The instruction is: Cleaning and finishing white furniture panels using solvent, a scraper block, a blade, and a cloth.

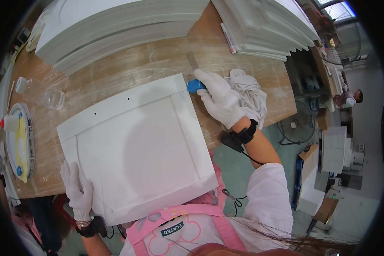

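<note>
A white framed panel [136, 141], like a cabinet door, lies tilted in front of me, with two small dark holes near its far edge. My left hand [77, 187], in a white knit glove, grips the panel's left edge near its close corner. By the far right corner, my gloved right hand [219, 96] pinches a small blue pad [195, 86] against the panel's edge. A flat metal blade [193, 60] sticks out beyond the right fingers; whether they hold it too, I cannot tell. A heap of white cloth [248, 91] sits beside the right hand.
Stacks of white panels [128, 30] and more panels [264, 30] stand along the table's far side. At left are a clear bottle [40, 93], a round lid [30, 145] and a red-tipped glue bottle [10, 123]. A floor fan [298, 121] stands right of the table [158, 55].
</note>
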### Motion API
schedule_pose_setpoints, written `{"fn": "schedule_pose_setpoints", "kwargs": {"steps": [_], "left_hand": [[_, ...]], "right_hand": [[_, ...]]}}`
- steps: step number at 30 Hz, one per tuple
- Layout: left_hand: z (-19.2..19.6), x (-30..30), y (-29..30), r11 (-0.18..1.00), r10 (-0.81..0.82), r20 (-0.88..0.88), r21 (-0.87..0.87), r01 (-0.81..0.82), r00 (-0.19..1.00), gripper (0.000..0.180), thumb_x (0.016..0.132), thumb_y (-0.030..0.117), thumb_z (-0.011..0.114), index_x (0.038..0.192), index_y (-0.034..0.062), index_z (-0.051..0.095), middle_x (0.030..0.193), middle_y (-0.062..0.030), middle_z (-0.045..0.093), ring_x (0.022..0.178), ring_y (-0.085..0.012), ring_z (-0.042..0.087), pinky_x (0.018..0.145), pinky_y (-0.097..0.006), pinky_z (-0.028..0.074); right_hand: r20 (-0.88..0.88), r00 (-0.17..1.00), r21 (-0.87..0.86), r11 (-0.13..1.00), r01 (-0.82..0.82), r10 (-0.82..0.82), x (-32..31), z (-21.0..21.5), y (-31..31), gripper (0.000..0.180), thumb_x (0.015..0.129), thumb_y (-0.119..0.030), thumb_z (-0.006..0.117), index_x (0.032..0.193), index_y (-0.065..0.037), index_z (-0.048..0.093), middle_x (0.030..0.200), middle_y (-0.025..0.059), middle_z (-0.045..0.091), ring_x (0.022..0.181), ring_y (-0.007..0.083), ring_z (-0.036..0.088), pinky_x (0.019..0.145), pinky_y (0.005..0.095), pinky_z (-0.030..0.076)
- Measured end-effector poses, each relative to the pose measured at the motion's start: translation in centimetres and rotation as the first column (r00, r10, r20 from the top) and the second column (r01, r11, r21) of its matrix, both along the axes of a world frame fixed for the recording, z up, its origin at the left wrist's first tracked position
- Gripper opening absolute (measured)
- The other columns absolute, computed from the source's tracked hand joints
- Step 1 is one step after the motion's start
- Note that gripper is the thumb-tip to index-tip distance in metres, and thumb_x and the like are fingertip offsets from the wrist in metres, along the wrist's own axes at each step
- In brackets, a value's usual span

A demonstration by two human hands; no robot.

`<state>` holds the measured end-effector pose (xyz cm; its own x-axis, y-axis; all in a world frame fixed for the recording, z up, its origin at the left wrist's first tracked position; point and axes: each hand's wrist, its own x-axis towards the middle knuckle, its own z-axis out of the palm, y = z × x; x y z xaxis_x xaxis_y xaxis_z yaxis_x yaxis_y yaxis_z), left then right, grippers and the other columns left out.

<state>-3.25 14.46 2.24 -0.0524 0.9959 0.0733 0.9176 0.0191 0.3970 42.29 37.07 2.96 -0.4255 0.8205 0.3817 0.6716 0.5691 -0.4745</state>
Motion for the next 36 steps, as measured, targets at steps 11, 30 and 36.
{"fn": "schedule_pose_setpoints", "kwargs": {"steps": [11,30,36], "left_hand": [[-0.22,-0.08,-0.11,1.000,-0.014,-0.009,0.020,0.014,1.000,0.069,0.078,0.002,0.061,0.146,0.0052,0.047,0.156,-0.0222,0.037,0.146,-0.0425,0.029,0.120,-0.050,0.023],[-0.24,-0.22,-0.22,1.000,0.000,-0.016,-0.005,0.000,1.000,0.070,0.079,0.004,0.062,0.147,0.0046,0.046,0.157,-0.0232,0.035,0.147,-0.0429,0.028,0.120,-0.050,0.022],[-0.25,-0.27,-0.33,1.000,0.005,-0.030,-0.012,-0.005,1.000,0.069,0.080,0.005,0.063,0.147,0.0047,0.046,0.157,-0.0234,0.035,0.147,-0.0429,0.028,0.120,-0.050,0.022]], "right_hand": [[0.058,0.998,0.059,0.998,0.021,-0.025,-0.39,0.02,-0.41,0.046,0.087,-0.001,0.065,0.132,-0.005,0.056,0.118,0.0189,0.064,0.106,0.0379,0.061,0.091,0.0421,0.050],[0.044,0.999,0.036,0.999,0.007,-0.008,-0.17,-0.01,-0.24,0.044,0.086,-0.001,0.066,0.129,-0.006,0.058,0.117,0.0188,0.064,0.107,0.0376,0.062,0.092,0.0417,0.050],[0.033,0.999,0.006,0.999,0.035,-0.035,-0.30,0.14,-0.37,0.044,0.085,0.000,0.067,0.128,-0.006,0.058,0.116,0.0184,0.065,0.107,0.0372,0.062,0.091,0.0415,0.051]]}}
